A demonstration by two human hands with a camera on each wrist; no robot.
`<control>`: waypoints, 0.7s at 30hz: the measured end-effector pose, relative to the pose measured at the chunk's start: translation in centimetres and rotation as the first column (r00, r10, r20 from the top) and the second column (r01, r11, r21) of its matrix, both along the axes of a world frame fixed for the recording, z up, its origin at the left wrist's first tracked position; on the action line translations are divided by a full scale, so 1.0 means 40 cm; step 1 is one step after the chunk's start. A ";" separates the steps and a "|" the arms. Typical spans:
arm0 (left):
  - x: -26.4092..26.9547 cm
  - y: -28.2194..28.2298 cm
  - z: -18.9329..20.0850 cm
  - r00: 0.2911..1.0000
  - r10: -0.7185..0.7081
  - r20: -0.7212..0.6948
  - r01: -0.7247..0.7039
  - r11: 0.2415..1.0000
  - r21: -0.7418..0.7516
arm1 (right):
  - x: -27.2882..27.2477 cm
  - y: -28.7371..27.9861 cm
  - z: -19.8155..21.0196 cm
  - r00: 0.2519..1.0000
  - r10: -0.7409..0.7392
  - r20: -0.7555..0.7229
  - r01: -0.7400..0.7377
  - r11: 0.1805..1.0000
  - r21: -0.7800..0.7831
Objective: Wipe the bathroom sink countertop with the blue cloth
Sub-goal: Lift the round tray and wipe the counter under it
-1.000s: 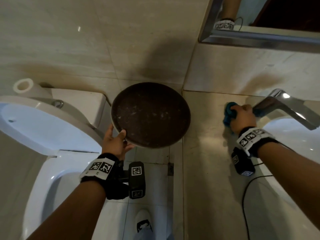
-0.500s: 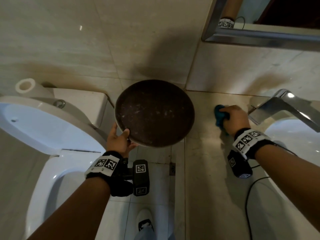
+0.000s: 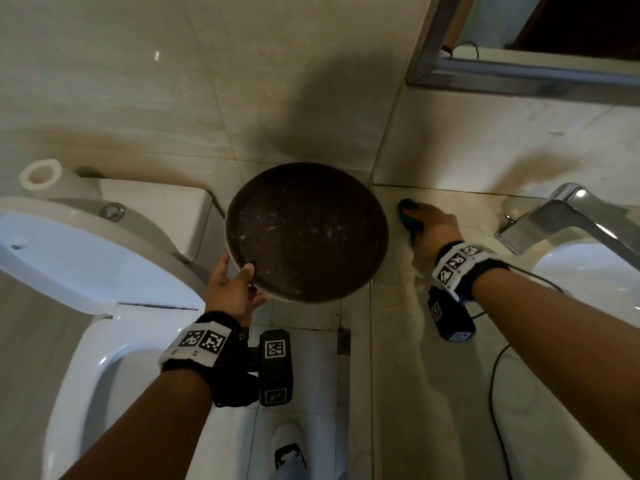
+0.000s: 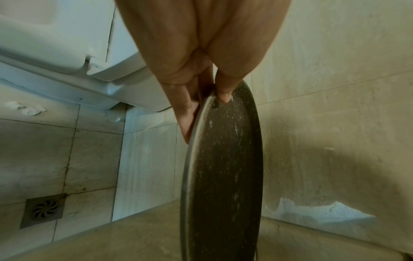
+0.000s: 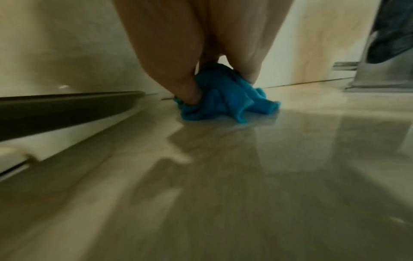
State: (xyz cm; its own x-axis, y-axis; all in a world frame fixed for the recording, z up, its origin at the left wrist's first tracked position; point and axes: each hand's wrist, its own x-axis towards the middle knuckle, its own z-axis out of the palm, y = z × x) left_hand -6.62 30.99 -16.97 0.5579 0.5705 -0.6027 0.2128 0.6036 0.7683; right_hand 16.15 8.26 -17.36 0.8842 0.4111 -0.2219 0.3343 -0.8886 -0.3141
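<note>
My right hand [image 3: 429, 226] grips the bunched blue cloth [image 3: 407, 216] and presses it on the beige countertop [image 3: 415, 358], close to the back wall and the counter's left edge. In the right wrist view the cloth [image 5: 225, 95] sits crumpled under my fingers on the glossy, wet-looking surface [image 5: 223, 176]. My left hand [image 3: 232, 289] pinches the rim of a round dark tray [image 3: 306, 233], thumb on top, and holds it up in the air left of the counter. The left wrist view shows the tray [image 4: 223, 167] edge-on with my thumb [image 4: 223, 93] on its rim.
A chrome faucet [image 3: 568, 223] and the white basin [image 3: 595, 282] lie right of my right hand. A mirror frame [image 3: 519, 74] hangs above. The toilet [image 3: 86, 265] with its cistern and a paper roll [image 3: 41, 174] stands at the left. A floor drain [image 4: 44, 210] lies below.
My right hand has slid the cloth leftward along the back of the counter, away from the faucet toward the left edge. The left hand still holds the tray up.
</note>
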 end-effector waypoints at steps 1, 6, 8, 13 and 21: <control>0.000 0.001 0.001 1.000 0.003 0.001 -0.003 1.000 -0.006 | -0.025 -0.001 -0.006 0.998 0.059 0.025 -0.061 0.996 0.069; 0.000 0.011 0.005 1.000 -0.014 0.007 0.014 1.000 0.001 | -0.038 -0.039 -0.003 0.993 0.119 0.013 -0.119 0.969 0.215; -0.001 0.011 0.002 1.000 -0.010 0.008 0.010 1.000 0.001 | 0.016 -0.062 0.009 0.991 -0.082 0.102 0.059 0.975 0.213; -0.003 0.008 -0.011 1.000 -0.012 0.017 0.012 1.000 -0.005 | 0.116 -0.070 0.004 0.981 -0.193 -0.023 0.185 0.963 -0.198; -0.003 0.009 -0.014 1.000 -0.014 0.020 0.014 1.000 0.009 | 0.091 -0.001 -0.037 0.985 0.170 0.040 -0.170 0.985 -0.011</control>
State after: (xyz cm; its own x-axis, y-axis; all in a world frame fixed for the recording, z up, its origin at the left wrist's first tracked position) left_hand -6.74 31.34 -17.52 0.5779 0.5681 -0.5860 0.2053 0.5937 0.7781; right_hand 19.81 8.22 -18.83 0.8097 0.5548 -0.1912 0.4930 -0.8199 -0.2910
